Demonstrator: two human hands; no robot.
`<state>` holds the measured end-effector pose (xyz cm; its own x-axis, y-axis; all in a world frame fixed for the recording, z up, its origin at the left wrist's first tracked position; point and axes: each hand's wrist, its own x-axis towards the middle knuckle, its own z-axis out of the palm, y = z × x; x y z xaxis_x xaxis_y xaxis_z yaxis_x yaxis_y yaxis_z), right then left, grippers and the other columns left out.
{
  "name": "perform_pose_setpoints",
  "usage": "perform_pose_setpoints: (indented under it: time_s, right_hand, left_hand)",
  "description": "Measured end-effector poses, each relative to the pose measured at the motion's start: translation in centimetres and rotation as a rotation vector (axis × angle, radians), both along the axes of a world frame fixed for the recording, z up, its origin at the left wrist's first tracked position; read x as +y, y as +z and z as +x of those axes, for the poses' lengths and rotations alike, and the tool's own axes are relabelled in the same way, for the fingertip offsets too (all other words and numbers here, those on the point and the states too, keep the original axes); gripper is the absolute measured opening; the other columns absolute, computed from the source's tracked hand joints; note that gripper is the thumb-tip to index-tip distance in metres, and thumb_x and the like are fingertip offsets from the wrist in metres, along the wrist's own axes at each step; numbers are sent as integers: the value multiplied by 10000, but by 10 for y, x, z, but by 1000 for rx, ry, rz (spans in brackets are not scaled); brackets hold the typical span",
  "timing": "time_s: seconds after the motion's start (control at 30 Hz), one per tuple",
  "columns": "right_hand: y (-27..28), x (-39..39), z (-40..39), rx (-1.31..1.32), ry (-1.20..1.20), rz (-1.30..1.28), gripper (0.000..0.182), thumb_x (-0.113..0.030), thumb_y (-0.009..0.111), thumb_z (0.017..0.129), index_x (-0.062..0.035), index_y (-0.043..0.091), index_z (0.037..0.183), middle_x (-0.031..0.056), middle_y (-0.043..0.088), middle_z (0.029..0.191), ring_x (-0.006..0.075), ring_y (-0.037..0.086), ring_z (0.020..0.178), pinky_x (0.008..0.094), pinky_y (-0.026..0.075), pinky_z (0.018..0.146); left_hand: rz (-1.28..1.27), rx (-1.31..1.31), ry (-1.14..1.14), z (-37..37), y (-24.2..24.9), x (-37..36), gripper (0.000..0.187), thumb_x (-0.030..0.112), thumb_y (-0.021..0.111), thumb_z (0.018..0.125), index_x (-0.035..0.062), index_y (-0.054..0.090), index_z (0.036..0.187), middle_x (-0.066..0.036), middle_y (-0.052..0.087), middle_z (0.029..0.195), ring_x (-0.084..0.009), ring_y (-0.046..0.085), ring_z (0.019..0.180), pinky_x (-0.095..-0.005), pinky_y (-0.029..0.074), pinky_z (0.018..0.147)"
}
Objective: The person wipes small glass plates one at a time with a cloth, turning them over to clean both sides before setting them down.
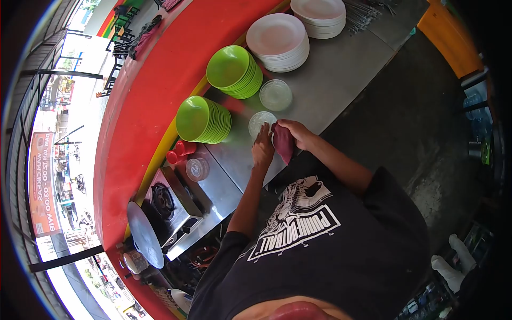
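My left hand [263, 150] is at a small clear bowl [258, 121], its fingers over the near rim. In my right hand [298, 133] is a bunched maroon cloth [283, 143], which hangs down beside the bowl and close to the left hand. A second clear bowl [276, 95] sits on the metal counter [333, 80] just beyond. Two stacks of green bowls, a nearer-left stack [205, 120] and a farther stack [234, 72], stand along the counter's back edge.
Stacked white plates [277, 42] are farther along, with more plates [320, 16] and metal cutlery [362, 16] behind. To the left are red containers [181, 151], a clear container [197, 169], a gas stove [173, 197] and a large round pan [145, 234]. A red wall [144, 101] borders the counter.
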<state>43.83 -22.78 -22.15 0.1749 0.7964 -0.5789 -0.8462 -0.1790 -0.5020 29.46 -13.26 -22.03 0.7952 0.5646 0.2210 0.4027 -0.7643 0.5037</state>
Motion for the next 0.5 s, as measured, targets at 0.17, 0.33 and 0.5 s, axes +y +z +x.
perform_pose_setpoints:
  time_s: [0.17, 0.33, 0.5]
  right_hand:
    - [-12, 1, 3, 117, -46, -47, 252, -322, 563, 997, -118, 618, 1135, 36, 675, 1085, 179, 636, 996, 375, 505, 927]
    - [-19, -5, 7, 145, -90, 45, 275, -341, 554, 1006, -109, 618, 1140, 43, 677, 1092, 183, 637, 1013, 379, 497, 958]
    - [-15, -7, 4, 147, -172, -13, 353, -397, 525, 1016, -86, 629, 1147, 60, 688, 1093, 202, 649, 991, 382, 502, 952]
  left_hand:
    - [97, 51, -49, 5, -16, 3, 464, 102, 555, 947, 14, 479, 1397, -251, 543, 1372, -406, 543, 1252, -484, 481, 987]
    - [112, 111, -64, 9, -29, 4, 474, 124, 548, 955, -25, 467, 1397, -254, 482, 1437, -381, 446, 1363, -487, 395, 1096]
    - [111, 89, -92, 2, -41, 6, 490, 112, 581, 940, -46, 465, 1388, -251, 436, 1478, -391, 392, 1403, -486, 352, 1134]
